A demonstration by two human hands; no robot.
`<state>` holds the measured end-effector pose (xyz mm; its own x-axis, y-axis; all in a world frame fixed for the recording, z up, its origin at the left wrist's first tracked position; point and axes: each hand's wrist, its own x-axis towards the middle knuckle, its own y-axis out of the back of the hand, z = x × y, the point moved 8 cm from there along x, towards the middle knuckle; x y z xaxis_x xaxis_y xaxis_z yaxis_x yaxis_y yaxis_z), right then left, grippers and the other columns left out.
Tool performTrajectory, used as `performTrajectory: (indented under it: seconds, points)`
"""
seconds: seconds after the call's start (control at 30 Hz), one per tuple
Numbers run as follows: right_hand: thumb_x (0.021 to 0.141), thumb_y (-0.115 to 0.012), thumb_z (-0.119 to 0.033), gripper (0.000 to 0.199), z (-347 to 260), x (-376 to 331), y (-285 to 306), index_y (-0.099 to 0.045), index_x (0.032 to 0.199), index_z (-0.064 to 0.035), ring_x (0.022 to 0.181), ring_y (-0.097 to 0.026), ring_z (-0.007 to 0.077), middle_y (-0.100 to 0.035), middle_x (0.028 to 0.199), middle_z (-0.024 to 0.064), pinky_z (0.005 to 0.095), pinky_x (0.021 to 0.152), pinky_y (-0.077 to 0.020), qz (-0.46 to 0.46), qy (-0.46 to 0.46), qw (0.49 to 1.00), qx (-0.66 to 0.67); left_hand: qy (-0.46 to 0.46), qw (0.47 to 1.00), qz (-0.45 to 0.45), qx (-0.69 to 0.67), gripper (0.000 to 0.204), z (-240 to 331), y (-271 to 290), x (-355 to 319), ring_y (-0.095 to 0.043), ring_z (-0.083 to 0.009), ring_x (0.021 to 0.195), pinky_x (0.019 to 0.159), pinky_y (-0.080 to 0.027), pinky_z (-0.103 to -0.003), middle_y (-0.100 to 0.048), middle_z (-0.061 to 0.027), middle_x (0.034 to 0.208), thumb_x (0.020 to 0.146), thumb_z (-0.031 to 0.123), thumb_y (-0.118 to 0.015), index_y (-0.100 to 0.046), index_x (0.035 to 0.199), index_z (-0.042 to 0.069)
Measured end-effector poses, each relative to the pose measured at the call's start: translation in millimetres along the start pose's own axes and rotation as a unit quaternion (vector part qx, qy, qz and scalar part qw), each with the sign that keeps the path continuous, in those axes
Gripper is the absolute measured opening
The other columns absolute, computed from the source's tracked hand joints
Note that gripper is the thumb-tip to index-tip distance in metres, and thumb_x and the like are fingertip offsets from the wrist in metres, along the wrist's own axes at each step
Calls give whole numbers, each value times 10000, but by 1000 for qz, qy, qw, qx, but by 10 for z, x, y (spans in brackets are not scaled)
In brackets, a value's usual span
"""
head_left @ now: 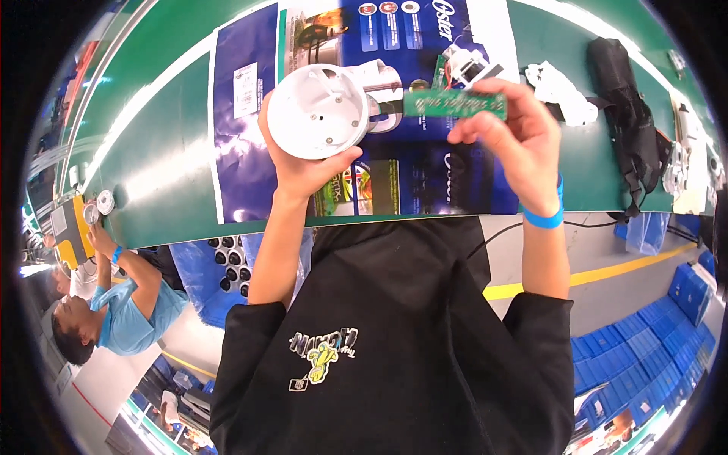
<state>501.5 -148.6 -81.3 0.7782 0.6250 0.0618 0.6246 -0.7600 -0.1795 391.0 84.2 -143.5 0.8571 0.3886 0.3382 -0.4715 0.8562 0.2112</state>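
Observation:
My left hand (299,171) is wrapped round a white round plastic housing (317,110), its hollow side facing up with screws in its floor. In my right hand (523,136) a long green circuit board (447,104) is pinched by its right end, beside the housing. A dark flat strip (389,108) runs between the board and the housing; how it is fastened at either end I cannot make out. Just beyond the board lie a white part with wires (469,64) and a second green board piece (440,70), partly hidden.
Under my hands a blue printed cardboard sheet (250,163) covers part of the green table (171,171). To the right lie a crumpled white bag (565,95) and a black pouch with straps (626,114). A co-worker (129,303) handles a round part at left. Blue bins (637,341) stand at lower right.

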Motion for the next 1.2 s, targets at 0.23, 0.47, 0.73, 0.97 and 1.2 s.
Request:
performTrajectory:
  seconds: [0.23, 0.47, 0.73, 0.97, 1.2]
  points:
    - [891, -605, -105, 238, -237, 153, 128, -582, 1095, 16, 680, -564, 96, -613, 771, 53, 209, 596, -433, 84, 38, 991, -101, -72, 995, -25, 59, 1151, 81, -50, 16, -446, -254, 1180, 960, -418, -374, -368, -158, 1288, 504, 282, -919, -190, 1351, 8]
    - [879, -642, -191, 242, -134, 583, -27, -584, 986, 18, 671, -603, 121, -616, 790, 64, 243, 620, -498, 61, -66, 994, -56, -33, 999, -19, -5, 1153, 24, -20, 69, -460, -247, 1166, 938, -443, -365, -377, -154, 1266, 509, 268, -917, -173, 1350, 7]
    - [870, -592, 12, 241, -697, 133, -156, -549, 1091, 96, 757, -560, 88, -648, 1027, 157, 203, 658, -454, 116, 236, 922, -285, -184, 982, -12, 36, 1112, 450, -112, 144, -489, -253, 1148, 945, -426, -367, -418, -156, 1271, 472, 301, -930, -271, 1321, 18]
    - [771, -649, 79, 228, -708, -209, -654, -571, 982, 41, 785, -639, 288, -647, 879, 175, 362, 697, -526, -10, 357, 882, -308, -188, 976, -51, 101, 1027, 529, -222, 187, -536, -271, 1076, 909, -432, -369, -506, -166, 1213, 458, 227, -914, -349, 1286, 8]
    - [739, -655, 101, 226, -672, -270, -722, -584, 939, 24, 749, -620, 258, -651, 860, 172, 321, 653, -515, -44, 350, 891, -287, -226, 961, -33, 158, 1020, 519, -128, 112, -514, -311, 1086, 895, -439, -390, -504, -195, 1196, 470, 194, -901, -335, 1302, 25]
